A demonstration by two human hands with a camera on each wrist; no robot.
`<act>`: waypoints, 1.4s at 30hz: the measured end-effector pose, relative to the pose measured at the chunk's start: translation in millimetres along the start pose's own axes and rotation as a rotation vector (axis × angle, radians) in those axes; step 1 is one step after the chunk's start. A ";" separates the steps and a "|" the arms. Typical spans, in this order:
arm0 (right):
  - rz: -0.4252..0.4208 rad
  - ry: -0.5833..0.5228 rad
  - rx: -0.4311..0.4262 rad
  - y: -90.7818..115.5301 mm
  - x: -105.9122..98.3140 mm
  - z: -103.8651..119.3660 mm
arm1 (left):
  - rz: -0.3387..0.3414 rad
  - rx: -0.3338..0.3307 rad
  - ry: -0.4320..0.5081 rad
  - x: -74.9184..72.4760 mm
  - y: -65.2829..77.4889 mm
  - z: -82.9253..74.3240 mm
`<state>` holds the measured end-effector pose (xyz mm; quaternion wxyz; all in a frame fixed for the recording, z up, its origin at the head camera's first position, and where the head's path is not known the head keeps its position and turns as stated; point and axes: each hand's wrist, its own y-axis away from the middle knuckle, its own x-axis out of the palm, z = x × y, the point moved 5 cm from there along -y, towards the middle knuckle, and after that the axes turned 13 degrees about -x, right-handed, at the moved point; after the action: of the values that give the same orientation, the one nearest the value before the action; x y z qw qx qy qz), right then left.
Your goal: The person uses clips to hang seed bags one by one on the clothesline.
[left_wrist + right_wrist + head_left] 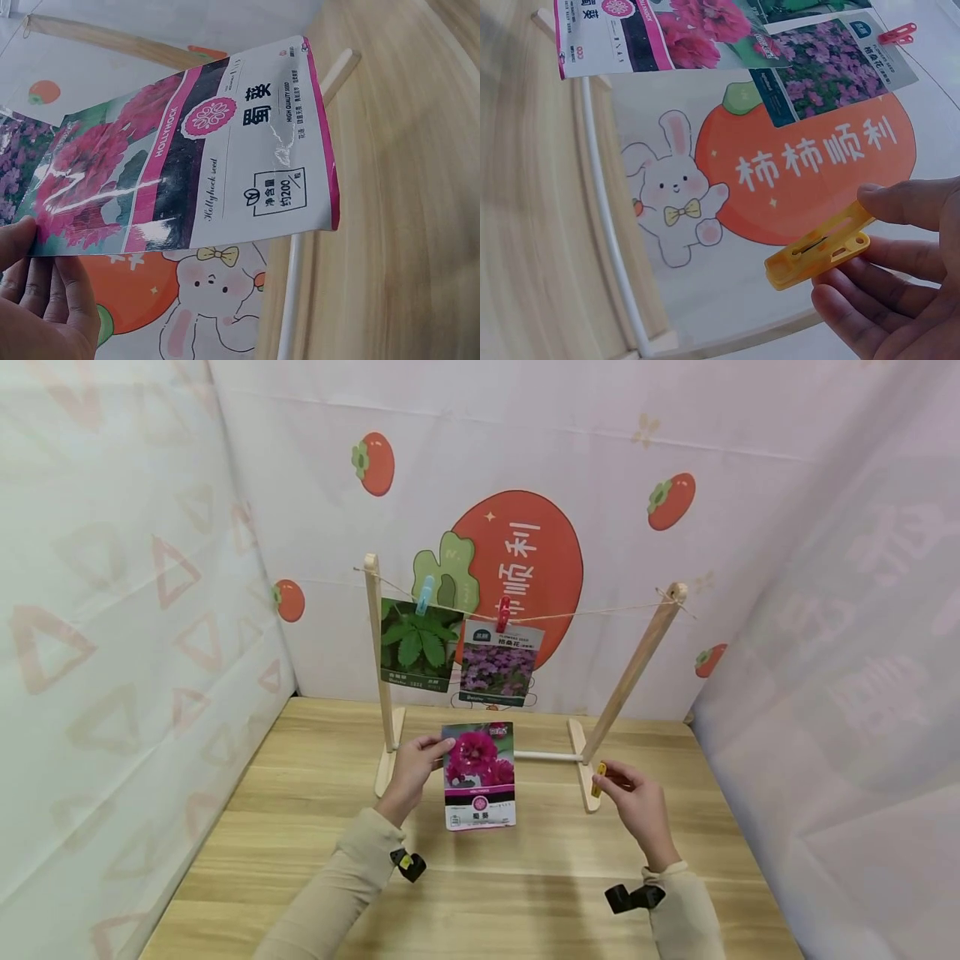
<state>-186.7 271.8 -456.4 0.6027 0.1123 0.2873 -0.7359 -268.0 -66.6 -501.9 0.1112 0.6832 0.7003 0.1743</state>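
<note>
My left hand (412, 774) pinches a hollyhock seed packet (480, 806) by its upper left edge, holding it upright in front of the wooden stand. In the left wrist view the packet (202, 142) shows its pink flowers and white lower part. Over to the right, my right hand (637, 806) pinches a yellow clothespin (817, 251) between thumb and fingers. Behind, a string (577, 613) carries two hanging packets: a green-leaf packet (416, 652) under a light blue clothespin (425, 596) and a purple-flower packet (498, 668) under a red clothespin (503, 612).
Two wooden posts (633, 668) hold the string's ends, and a white rod (547, 756) joins their feet low down. The stand rests on a wood-grain table (300, 810). Printed cloth (615, 435) encloses the back and both sides.
</note>
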 end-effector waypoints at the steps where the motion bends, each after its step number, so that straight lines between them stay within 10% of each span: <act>1: -0.002 -0.001 -0.004 -1.4 -0.7 1.0 | 0.001 0.003 -0.003 -0.2 -0.1 -2.0; 42: -0.121 0.004 -0.198 -31.2 -29.2 49.6 | 0.035 0.046 0.012 14.4 7.0 -37.2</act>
<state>-200.2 271.6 -392.4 0.5650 0.0360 0.3661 -0.7385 -276.9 -55.7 -463.9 0.0880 0.6968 0.6927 0.1642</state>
